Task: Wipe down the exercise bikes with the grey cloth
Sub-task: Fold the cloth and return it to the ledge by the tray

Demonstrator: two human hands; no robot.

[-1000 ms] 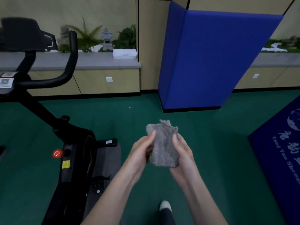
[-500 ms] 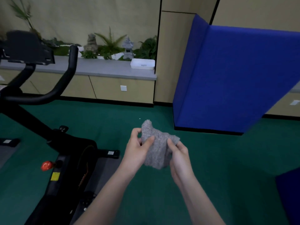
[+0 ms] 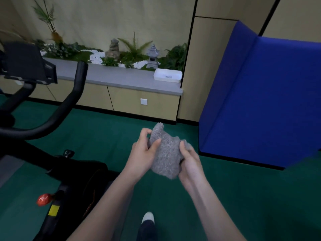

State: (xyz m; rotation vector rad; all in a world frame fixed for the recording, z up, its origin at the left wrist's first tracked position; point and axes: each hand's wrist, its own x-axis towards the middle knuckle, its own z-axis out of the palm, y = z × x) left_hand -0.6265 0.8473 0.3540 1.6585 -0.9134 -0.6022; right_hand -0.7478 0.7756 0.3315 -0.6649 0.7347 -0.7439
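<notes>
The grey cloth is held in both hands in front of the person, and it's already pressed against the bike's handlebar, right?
Not quite. The head view shows the grey cloth held by the left hand and the right hand in front of the person, but over the green floor, clear of the bike's handlebar, which stands off to the left.

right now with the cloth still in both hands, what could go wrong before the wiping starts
The grey cloth is bunched between the left hand and right hand, so a wadded pass might clean poorly. The exercise bike stands left, its handlebar jutting toward the person and easy to bump. The red knob could get turned accidentally.
</notes>
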